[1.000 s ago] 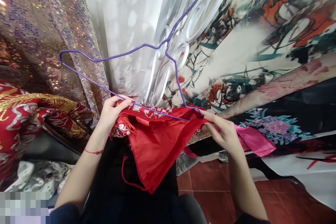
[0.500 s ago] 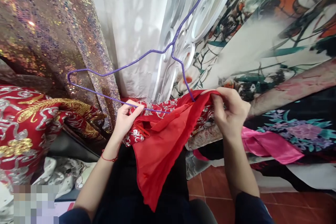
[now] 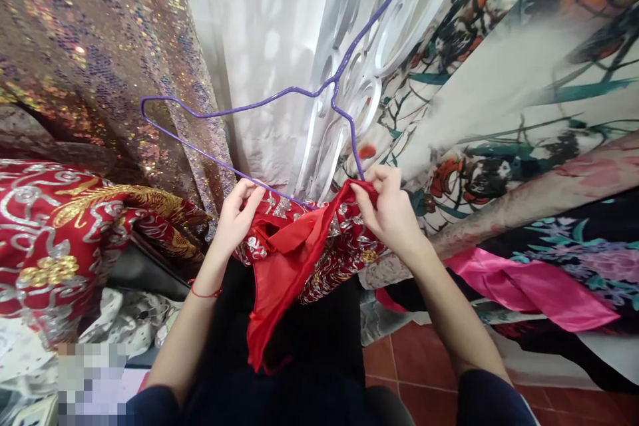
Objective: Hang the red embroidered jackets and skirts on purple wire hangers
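A red garment (image 3: 292,259) with silver embroidery and a plain red lining hangs between my hands, draped down over my dark lap. My left hand (image 3: 237,216) pinches its left top edge against the lower bar of a purple wire hanger (image 3: 239,110). My right hand (image 3: 389,210) is closed on the garment's right top edge, just under the hanger's right arm. The hanger's hook runs up out of the top of the view. A thin red cord circles my left wrist.
Sequinned fabric (image 3: 100,46) hangs at the left, a white curtain (image 3: 259,46) behind the hanger, and printed floral cloth (image 3: 499,80) at the right. Red-and-gold embroidered cloth (image 3: 60,233) lies at the left. Pink satin (image 3: 519,283) lies at the right above red floor tiles (image 3: 414,366).
My right hand has moved left and up with the garment's edge, bunching the red cloth closer under the hanger. The hanger has shifted slightly right in view.
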